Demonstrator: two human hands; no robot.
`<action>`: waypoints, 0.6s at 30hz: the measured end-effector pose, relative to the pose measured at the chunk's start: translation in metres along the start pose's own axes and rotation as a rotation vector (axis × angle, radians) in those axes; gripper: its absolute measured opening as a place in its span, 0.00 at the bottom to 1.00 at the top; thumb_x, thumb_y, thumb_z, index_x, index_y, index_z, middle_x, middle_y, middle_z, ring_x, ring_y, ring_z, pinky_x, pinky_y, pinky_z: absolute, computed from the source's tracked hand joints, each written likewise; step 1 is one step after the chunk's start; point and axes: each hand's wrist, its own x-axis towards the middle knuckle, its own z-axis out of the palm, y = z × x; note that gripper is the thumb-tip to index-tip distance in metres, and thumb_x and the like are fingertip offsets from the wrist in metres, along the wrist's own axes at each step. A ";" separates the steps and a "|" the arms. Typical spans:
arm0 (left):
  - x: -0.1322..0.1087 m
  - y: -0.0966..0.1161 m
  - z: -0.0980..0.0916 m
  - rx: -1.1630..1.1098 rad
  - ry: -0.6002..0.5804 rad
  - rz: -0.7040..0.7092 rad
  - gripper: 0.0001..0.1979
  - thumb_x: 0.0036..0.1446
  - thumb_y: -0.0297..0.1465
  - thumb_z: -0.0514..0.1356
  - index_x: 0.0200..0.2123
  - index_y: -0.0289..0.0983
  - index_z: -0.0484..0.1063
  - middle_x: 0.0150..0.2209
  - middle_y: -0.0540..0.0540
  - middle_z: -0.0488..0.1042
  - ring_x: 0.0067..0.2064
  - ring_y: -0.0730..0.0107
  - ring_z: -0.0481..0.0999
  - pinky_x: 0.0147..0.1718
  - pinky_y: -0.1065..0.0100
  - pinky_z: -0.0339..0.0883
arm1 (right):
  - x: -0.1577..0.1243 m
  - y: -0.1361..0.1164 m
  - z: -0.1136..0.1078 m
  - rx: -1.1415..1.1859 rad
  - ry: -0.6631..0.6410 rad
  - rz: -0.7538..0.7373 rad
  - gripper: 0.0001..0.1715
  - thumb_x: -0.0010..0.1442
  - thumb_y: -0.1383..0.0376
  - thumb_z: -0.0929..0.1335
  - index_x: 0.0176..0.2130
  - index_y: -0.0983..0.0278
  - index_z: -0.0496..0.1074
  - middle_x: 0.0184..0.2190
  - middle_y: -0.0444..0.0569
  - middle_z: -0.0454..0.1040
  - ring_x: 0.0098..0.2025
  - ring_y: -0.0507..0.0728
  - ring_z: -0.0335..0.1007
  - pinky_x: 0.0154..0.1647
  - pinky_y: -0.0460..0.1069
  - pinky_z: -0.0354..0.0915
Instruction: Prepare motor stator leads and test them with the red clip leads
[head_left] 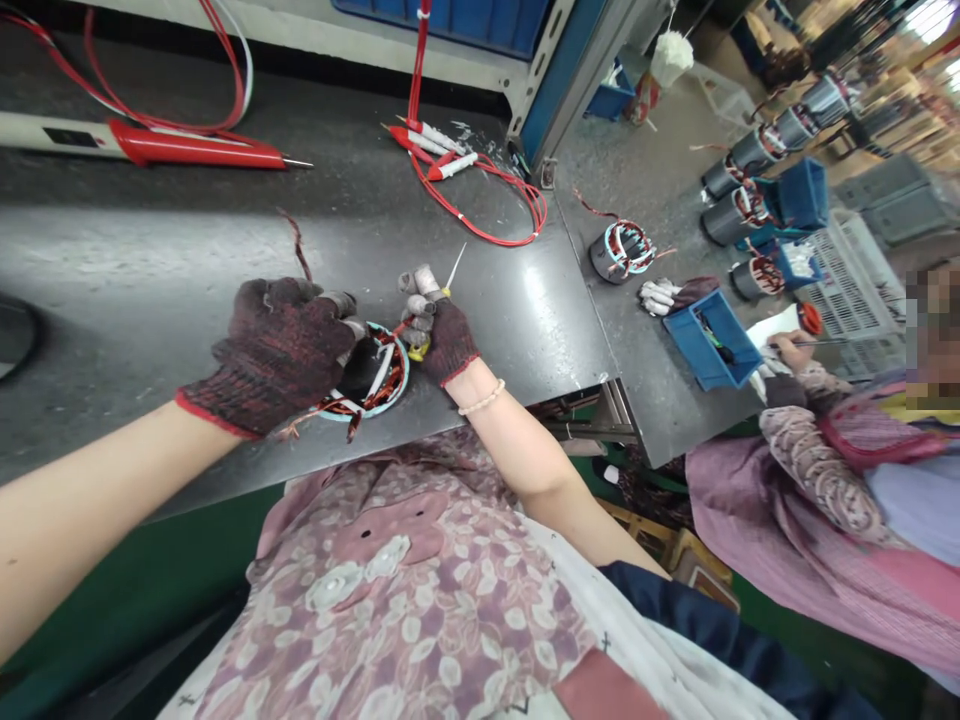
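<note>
A motor stator [394,385] with copper windings, white strips and a light-blue rim sits near the front edge of the dark bench. My left hand [281,345], in a dark red-black glove with grey fingertips, is closed on the stator's left side; its fingertips are partly hidden. My right hand [444,330], gloved alike, is at the upper right of the rim. It is closed around a small screwdriver [418,351] with a yellow handle, whose thin shaft points up and away from the stator. A reddish wire lead runs from the rim to the right fingers. Another twisted lead [298,248] stands up behind my left hand.
A red-and-white probe tool [195,148] lies at the back left. Red test leads [480,225] coil at the back. Another stator [622,250] and a blue bin [712,340] stand on the right bench, where a co-worker's hand [793,350] works. A shelf post [562,90] rises behind.
</note>
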 end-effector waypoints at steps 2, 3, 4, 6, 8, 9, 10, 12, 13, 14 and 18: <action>-0.003 -0.002 0.002 -0.071 0.052 -0.072 0.19 0.69 0.31 0.51 0.48 0.29 0.81 0.54 0.29 0.80 0.60 0.31 0.73 0.57 0.39 0.63 | -0.005 -0.006 -0.007 -0.049 0.024 -0.031 0.26 0.79 0.42 0.63 0.48 0.61 0.73 0.24 0.35 0.65 0.19 0.47 0.51 0.19 0.44 0.54; -0.005 -0.004 0.003 -0.114 0.106 -0.110 0.21 0.71 0.33 0.51 0.54 0.28 0.80 0.58 0.27 0.78 0.64 0.30 0.71 0.60 0.37 0.62 | -0.012 -0.007 -0.015 -0.068 0.043 -0.054 0.23 0.81 0.46 0.62 0.54 0.60 0.73 0.28 0.37 0.71 0.20 0.47 0.56 0.20 0.43 0.57; -0.006 -0.007 0.005 -0.153 0.164 -0.123 0.24 0.73 0.34 0.51 0.62 0.29 0.76 0.65 0.27 0.74 0.69 0.30 0.68 0.63 0.36 0.60 | -0.023 -0.007 -0.025 -0.107 0.064 -0.077 0.21 0.81 0.49 0.62 0.59 0.59 0.72 0.32 0.38 0.75 0.22 0.47 0.61 0.22 0.43 0.59; -0.003 -0.014 0.007 -0.198 0.227 -0.029 0.28 0.77 0.36 0.48 0.75 0.37 0.64 0.76 0.32 0.63 0.79 0.35 0.56 0.71 0.36 0.54 | -0.049 -0.001 -0.050 -0.310 0.072 -0.116 0.22 0.80 0.53 0.65 0.66 0.58 0.70 0.35 0.39 0.79 0.25 0.47 0.69 0.26 0.42 0.65; 0.007 -0.020 0.009 -0.214 0.164 0.137 0.30 0.78 0.34 0.43 0.79 0.43 0.57 0.77 0.36 0.62 0.82 0.42 0.50 0.74 0.39 0.51 | -0.076 0.012 -0.075 -0.686 -0.015 -0.171 0.23 0.77 0.54 0.69 0.65 0.59 0.74 0.39 0.43 0.84 0.34 0.51 0.80 0.38 0.44 0.74; 0.014 -0.023 0.010 -0.229 0.109 0.196 0.30 0.78 0.32 0.42 0.79 0.43 0.58 0.75 0.36 0.66 0.81 0.43 0.53 0.73 0.41 0.52 | -0.088 0.020 -0.085 -0.897 -0.084 -0.212 0.22 0.76 0.54 0.70 0.63 0.60 0.76 0.44 0.47 0.86 0.43 0.54 0.84 0.47 0.47 0.77; 0.022 -0.024 0.012 -0.248 0.065 0.218 0.30 0.77 0.32 0.44 0.78 0.41 0.58 0.72 0.34 0.69 0.79 0.42 0.57 0.72 0.42 0.54 | -0.097 0.028 -0.093 -1.080 -0.147 -0.260 0.21 0.76 0.55 0.71 0.61 0.61 0.78 0.50 0.51 0.86 0.52 0.57 0.85 0.57 0.50 0.78; 0.036 -0.026 0.017 -0.293 0.033 0.197 0.31 0.74 0.34 0.50 0.77 0.37 0.58 0.68 0.32 0.73 0.76 0.42 0.63 0.71 0.44 0.57 | -0.107 0.042 -0.102 -1.305 -0.224 -0.348 0.20 0.76 0.56 0.71 0.61 0.63 0.80 0.60 0.58 0.83 0.64 0.62 0.81 0.68 0.56 0.74; 0.041 -0.026 0.022 -0.314 0.035 0.180 0.33 0.73 0.37 0.53 0.77 0.36 0.58 0.67 0.32 0.73 0.75 0.42 0.64 0.71 0.46 0.56 | -0.109 0.047 -0.103 -1.369 -0.255 -0.375 0.20 0.77 0.57 0.70 0.61 0.63 0.80 0.62 0.59 0.82 0.66 0.63 0.79 0.70 0.57 0.73; 0.044 -0.026 0.028 -0.329 0.042 0.157 0.34 0.71 0.39 0.55 0.76 0.36 0.59 0.67 0.32 0.73 0.74 0.42 0.64 0.71 0.47 0.56 | -0.109 0.050 -0.103 -1.406 -0.283 -0.395 0.21 0.77 0.57 0.69 0.62 0.64 0.80 0.63 0.60 0.81 0.67 0.63 0.79 0.71 0.57 0.73; 0.041 -0.028 0.057 -0.389 0.036 0.056 0.32 0.70 0.41 0.55 0.73 0.33 0.63 0.64 0.31 0.76 0.72 0.40 0.67 0.71 0.45 0.57 | -0.103 0.050 -0.094 -1.455 -0.356 -0.439 0.23 0.78 0.57 0.69 0.64 0.66 0.79 0.63 0.59 0.81 0.67 0.63 0.79 0.72 0.55 0.72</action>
